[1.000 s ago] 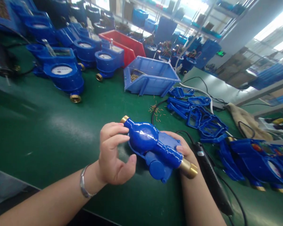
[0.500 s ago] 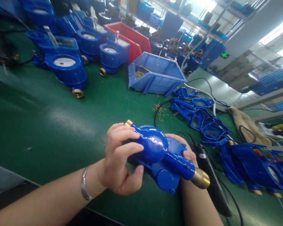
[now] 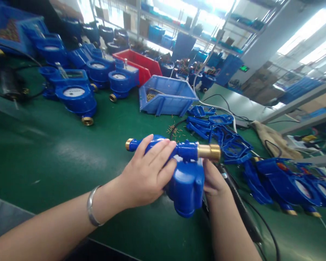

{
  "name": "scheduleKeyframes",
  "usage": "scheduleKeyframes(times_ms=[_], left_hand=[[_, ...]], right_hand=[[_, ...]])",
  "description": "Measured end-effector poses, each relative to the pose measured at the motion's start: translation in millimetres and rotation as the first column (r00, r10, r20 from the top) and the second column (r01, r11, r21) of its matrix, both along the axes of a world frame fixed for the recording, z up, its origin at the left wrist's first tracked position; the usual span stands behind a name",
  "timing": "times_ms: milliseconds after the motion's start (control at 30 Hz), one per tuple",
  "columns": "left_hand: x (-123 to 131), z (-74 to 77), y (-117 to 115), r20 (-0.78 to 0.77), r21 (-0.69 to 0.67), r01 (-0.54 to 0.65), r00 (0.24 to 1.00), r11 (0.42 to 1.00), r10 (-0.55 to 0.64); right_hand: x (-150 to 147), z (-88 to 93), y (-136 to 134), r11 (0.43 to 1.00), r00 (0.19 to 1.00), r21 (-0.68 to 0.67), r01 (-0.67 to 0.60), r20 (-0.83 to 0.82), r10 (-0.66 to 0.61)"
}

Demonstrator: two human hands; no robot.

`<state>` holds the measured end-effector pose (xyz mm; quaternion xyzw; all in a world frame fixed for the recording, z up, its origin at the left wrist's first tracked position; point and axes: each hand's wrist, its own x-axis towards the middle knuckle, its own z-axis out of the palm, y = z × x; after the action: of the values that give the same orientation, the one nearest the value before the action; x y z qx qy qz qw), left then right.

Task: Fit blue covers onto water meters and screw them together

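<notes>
I hold a blue water meter body (image 3: 186, 181) with brass threaded ends above the green table (image 3: 57, 152). My left hand (image 3: 148, 174) wraps over its rounded left half, fingers laid across the top. My right hand (image 3: 214, 179) cups the meter from the right and underneath, mostly hidden behind it. The larger brass end (image 3: 209, 151) points right; a smaller brass end (image 3: 129, 144) sticks out to the left. A silver bracelet (image 3: 91, 211) sits on my left wrist.
A black electric screwdriver (image 3: 240, 206) with its cord lies just right of my hands. Blue plastic frames (image 3: 222, 134), loose brass screws (image 3: 174, 128) and a blue bin (image 3: 167, 96) lie beyond. Finished blue meters (image 3: 76, 96) stand at the back left; more lie at right (image 3: 293, 181).
Both hands have rolled the meter: its pipe now lies level on top with the round housing hanging toward me. My left hand has shifted over the top of the body.
</notes>
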<state>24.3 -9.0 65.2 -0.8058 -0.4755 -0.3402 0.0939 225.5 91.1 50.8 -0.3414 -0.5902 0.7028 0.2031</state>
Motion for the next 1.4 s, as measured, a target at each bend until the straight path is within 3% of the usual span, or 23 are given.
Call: scheduleKeyframes(times_ms=[67,100,133,200,267,300,333,400,500,633,767,867,1033,1100,1167,1267,1333,1400], left_hand=[[-3.0,4.3,3.8,0.313,-0.149,0.020,0.949,0.989,0.028],[-3.8,6.4,5.2,0.501,-0.268,0.064,0.861,0.961,0.082],[-3.6,8.3,6.3,0.676,-0.387,0.158,0.719,0.908,0.163],[-0.3,10.6,8.2,0.866,-0.495,0.446,0.316,0.745,0.386],[6.0,9.9,10.2,0.802,-0.432,0.652,-0.040,0.624,0.596],[9.5,8.1,11.3,0.730,-0.398,0.695,-0.154,0.598,0.666],[12.8,5.6,12.4,0.664,-0.385,0.714,-0.226,0.585,0.713],[17.8,-1.3,14.2,0.587,-0.383,0.725,-0.288,0.573,0.757],[20.1,-11.9,15.2,0.581,-0.389,0.721,-0.291,0.573,0.760],[20.0,-17.9,14.5,0.585,-0.432,0.711,-0.247,0.554,0.773],[21.9,-15.8,13.3,0.635,-0.478,0.696,-0.148,0.536,0.758],[18.4,-17.2,8.2,0.684,-0.526,0.680,-0.019,0.511,0.730],[3.0,-31.6,-9.8,0.735,-0.616,0.454,0.036,0.644,0.677],[-0.9,-36.8,-14.1,0.776,-0.571,0.511,0.080,0.643,0.626],[-2.6,-39.3,-13.3,0.802,-0.512,0.647,0.124,0.566,0.584],[-4.7,-39.4,-2.9,0.813,-0.444,0.804,0.176,0.396,0.554],[-7.0,-38.5,7.0,0.821,-0.409,0.867,0.214,0.284,0.529],[-9.4,-36.9,16.2,0.833,-0.413,0.884,0.268,0.221,0.483]], right_hand=[[9.0,13.1,-3.2,0.992,0.990,-0.051,-0.114,-0.091,0.109],[13.3,20.7,-4.8,0.983,0.977,-0.051,-0.176,-0.128,0.168],[16.5,28.2,-6.4,0.974,0.966,-0.032,-0.223,-0.140,0.216],[17.6,39.8,-9.9,0.974,0.974,0.070,-0.216,-0.052,0.220],[11.0,43.4,-13.8,0.970,0.990,0.214,-0.112,0.113,0.089],[5.6,41.8,-15.6,0.959,0.985,0.278,-0.049,0.174,0.000],[-0.5,38.4,-17.2,0.947,0.975,0.320,0.011,0.208,-0.082],[-12.2,28.5,-19.5,0.941,0.962,0.325,0.095,0.215,-0.171],[-23.3,15.4,-19.9,0.943,0.949,0.297,0.149,0.223,-0.221],[-26.5,7.8,-14.9,0.901,0.938,0.394,0.181,0.208,-0.279],[-27.2,-5.0,-6.8,0.961,0.969,0.140,0.240,-0.086,-0.230],[-28.8,-15.0,-3.2,0.949,0.932,0.017,0.315,-0.196,-0.305],[-32.4,-13.0,-4.4,0.922,0.879,-0.085,0.378,-0.279,-0.386],[-33.8,-10.0,-5.7,0.912,0.865,-0.109,0.394,-0.290,-0.409],[-35.0,-8.3,-7.0,0.904,0.857,-0.123,0.409,-0.290,-0.427],[-36.1,-7.4,-8.3,0.892,0.848,-0.132,0.432,-0.279,-0.451],[-37.1,-6.5,-8.4,0.885,0.843,-0.131,0.447,-0.269,-0.466],[-38.8,-4.9,-7.4,0.888,0.848,-0.121,0.444,-0.262,-0.460]])
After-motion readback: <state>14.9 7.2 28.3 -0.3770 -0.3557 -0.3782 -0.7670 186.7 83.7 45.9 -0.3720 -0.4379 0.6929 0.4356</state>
